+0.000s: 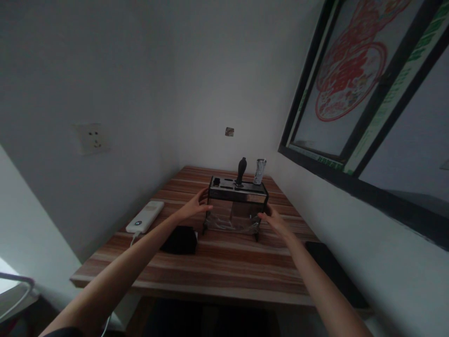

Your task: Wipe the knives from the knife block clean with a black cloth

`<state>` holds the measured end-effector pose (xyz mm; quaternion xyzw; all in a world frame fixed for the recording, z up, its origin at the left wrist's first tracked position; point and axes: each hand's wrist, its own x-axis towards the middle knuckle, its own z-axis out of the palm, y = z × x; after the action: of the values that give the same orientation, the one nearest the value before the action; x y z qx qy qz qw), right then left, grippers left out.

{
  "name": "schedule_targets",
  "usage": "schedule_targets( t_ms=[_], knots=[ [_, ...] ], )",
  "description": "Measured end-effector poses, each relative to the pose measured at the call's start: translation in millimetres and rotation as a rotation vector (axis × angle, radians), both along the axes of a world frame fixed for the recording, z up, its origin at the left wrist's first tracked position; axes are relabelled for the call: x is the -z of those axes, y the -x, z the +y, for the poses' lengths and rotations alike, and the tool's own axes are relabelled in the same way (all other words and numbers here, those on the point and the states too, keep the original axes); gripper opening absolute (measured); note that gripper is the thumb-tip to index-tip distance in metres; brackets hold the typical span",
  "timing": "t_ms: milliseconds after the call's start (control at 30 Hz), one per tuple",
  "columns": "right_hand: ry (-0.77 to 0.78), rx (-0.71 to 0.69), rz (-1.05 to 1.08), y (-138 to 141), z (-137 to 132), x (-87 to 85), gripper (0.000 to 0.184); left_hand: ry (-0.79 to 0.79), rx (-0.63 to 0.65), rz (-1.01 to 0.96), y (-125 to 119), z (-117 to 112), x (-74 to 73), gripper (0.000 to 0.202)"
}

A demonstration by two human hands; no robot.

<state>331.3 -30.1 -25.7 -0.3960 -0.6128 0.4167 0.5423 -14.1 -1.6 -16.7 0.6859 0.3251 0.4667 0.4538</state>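
A clear-sided knife block with a black frame and a slotted top stands upright on the wooden table, between my two hands. From its top stick up a black handle and a silver, patterned handle; what lies below them is hard to make out. My left hand grips the block's left side, thumb at the front and fingers partly hidden behind. On the opposite side my right hand holds the edge in the same way. Crumpled clear plastic shows along the lower front.
A white power bank with a cable lies at the table's left side. Near my left forearm is a black cloth-like item. A dark flat object lies at the right edge. Walls border the striped table behind and on the right.
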Motion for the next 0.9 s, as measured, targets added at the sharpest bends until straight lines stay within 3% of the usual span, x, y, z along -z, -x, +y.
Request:
schedule_targets(
  t_ms=[133,300,367,467,633,767,900],
  knots=[
    [-0.001,0.094,0.060,3.0,-23.1,11.1,0.061,-0.041,-0.018,0.030,14.3,-11.6,3.3,0.084],
    [0.048,0.247,0.085,12.4,-81.9,37.0,0.047,-0.089,-0.176,0.238,44.7,-42.3,9.7,0.056],
    [0.063,0.232,0.030,26.5,-104.7,44.2,0.038,-0.103,-0.233,0.359,58.7,-53.2,17.8,0.047],
    [0.069,0.072,-0.109,63.4,-126.4,46.9,0.028,-0.107,-0.357,0.514,77.9,-66.3,32.9,0.038],
    [0.009,-0.090,-0.337,139.6,-123.3,39.6,0.016,-0.099,-0.494,0.752,97.5,-84.2,47.1,0.038],
    [-0.014,-0.030,-0.541,181.8,-102.9,34.0,0.013,-0.031,-0.542,0.848,100.9,-93.2,51.0,0.034],
    [-0.012,0.062,-0.706,203.6,-91.4,31.6,0.009,0.029,-0.574,0.886,99.2,-97.2,56.1,0.025]
  ],
)
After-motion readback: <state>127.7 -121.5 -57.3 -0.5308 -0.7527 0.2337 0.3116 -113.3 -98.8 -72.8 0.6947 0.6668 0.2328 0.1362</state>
